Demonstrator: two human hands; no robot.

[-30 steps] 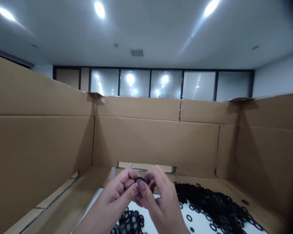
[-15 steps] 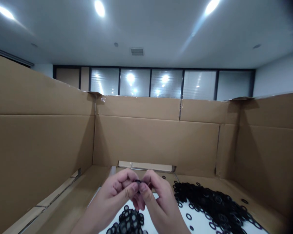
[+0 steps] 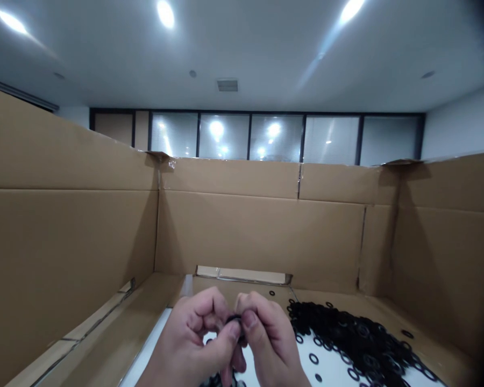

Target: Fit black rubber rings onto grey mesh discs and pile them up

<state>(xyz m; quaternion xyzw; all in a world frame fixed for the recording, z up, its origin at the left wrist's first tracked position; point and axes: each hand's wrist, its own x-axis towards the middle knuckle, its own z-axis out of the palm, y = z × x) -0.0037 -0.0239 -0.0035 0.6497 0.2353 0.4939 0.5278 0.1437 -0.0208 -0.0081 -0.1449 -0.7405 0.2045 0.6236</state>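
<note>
Both hands meet at the lower middle of the head view, pinching one small black ring [image 3: 234, 319] between them. My left hand [image 3: 197, 333] has its thumb pressed on the ring's near side, with the fingers curled behind. My right hand [image 3: 268, 333] grips the ring's right edge between thumb and curled forefinger. Fingers cover much of the ring, so any second part in it cannot be made out. Below the hands, a heap of small black round parts [image 3: 215, 380] is mostly hidden. Right of my right hand lies a large pile of black rings [image 3: 347, 336].
A white sheet [image 3: 302, 371] lies under the piles. Cardboard walls [image 3: 258, 231] rise at the back, left and right. Loose rings lie around the pile, one ring [image 3: 407, 334] on the cardboard to the right and another ring [image 3: 271, 293] behind my hands.
Both hands have come slightly lower and to the right with the ring. The left thumb now lies further over it. The small heap below is more covered by my left hand.
</note>
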